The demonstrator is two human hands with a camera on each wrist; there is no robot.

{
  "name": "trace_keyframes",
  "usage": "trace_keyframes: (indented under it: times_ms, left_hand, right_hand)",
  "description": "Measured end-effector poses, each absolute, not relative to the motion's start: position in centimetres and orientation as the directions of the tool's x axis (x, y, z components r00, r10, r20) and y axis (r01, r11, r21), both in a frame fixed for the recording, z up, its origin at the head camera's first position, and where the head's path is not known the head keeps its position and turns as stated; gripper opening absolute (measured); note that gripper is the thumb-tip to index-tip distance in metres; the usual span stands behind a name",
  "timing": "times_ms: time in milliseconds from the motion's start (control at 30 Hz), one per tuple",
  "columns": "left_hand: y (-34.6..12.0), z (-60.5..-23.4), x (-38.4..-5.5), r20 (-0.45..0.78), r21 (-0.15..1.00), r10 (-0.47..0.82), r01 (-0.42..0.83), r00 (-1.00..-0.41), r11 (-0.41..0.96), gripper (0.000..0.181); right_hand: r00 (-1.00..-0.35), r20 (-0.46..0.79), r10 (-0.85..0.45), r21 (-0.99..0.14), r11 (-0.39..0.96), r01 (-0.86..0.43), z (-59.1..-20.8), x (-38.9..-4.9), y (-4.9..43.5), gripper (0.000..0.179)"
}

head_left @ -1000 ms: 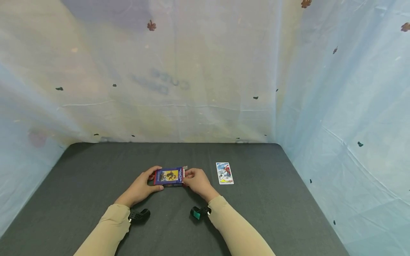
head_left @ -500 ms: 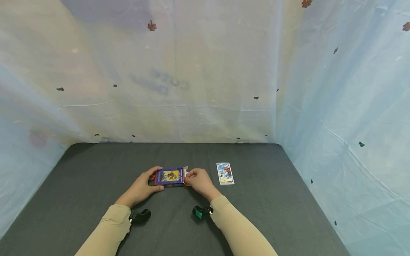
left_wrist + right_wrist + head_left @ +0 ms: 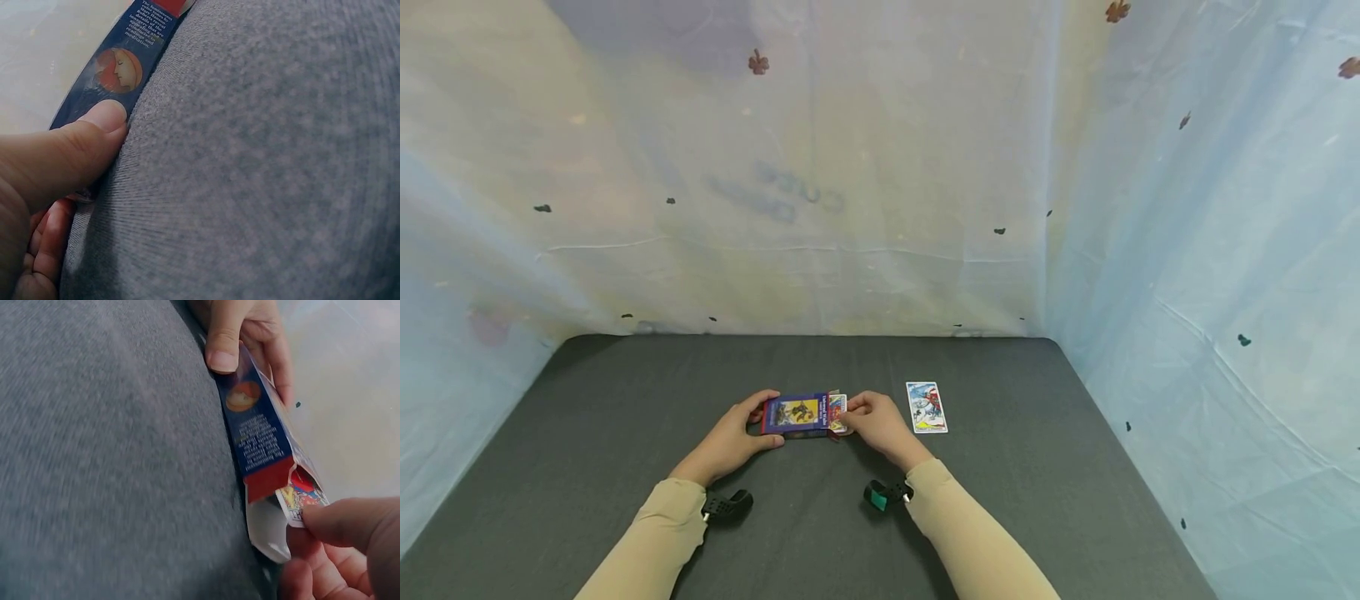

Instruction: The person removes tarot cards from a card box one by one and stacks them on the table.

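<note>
A blue and red tarot card box (image 3: 796, 413) lies flat on the dark cloth, its open end facing right. My left hand (image 3: 733, 432) grips the box's left end, thumb on the near side and fingers round the far side. In the left wrist view the thumb presses the box's printed side (image 3: 120, 70). At the open end my right hand (image 3: 880, 424) pinches a picture card (image 3: 296, 501) between thumb and fingers; the card sticks partly out of the box. An end flap (image 3: 267, 528) hangs loose below it. How many cards are inside is hidden.
A single tarot card (image 3: 927, 407) lies face up on the dark-cloth table (image 3: 1000, 500), right of my right hand. Pale translucent sheeting (image 3: 880, 167) with small leaf-like spots hangs behind the table and along its sides.
My right hand has moved slightly to the right, drawing the card part way out of the box's open end. The left hand and the box stay in place.
</note>
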State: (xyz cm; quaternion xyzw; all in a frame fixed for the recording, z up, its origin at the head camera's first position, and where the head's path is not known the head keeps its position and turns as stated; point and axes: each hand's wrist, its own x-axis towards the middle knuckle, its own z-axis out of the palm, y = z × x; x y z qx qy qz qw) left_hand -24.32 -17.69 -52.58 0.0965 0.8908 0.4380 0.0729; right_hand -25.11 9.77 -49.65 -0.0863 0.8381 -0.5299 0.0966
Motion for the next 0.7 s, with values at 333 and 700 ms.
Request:
trace_keyframes:
  times_ms: [333,700]
  left_hand:
    - [-17.8,-52.8,-24.4,-0.04,0.791,0.236,0.114,-0.971,0.602,0.081]
    - [-17.6,-52.6,-24.3,-0.047,0.795,0.232,0.104,-0.971,0.598,0.08]
  right_hand:
    - [-0.965,-0.075,-0.251,-0.918,0.396,-0.031,-49.8,-25.1,11.1,0.032]
    - [-0.977,-0.058,-0.205,-0.948,0.319,-0.011,-50.3,-25.6,11.5,0.043]
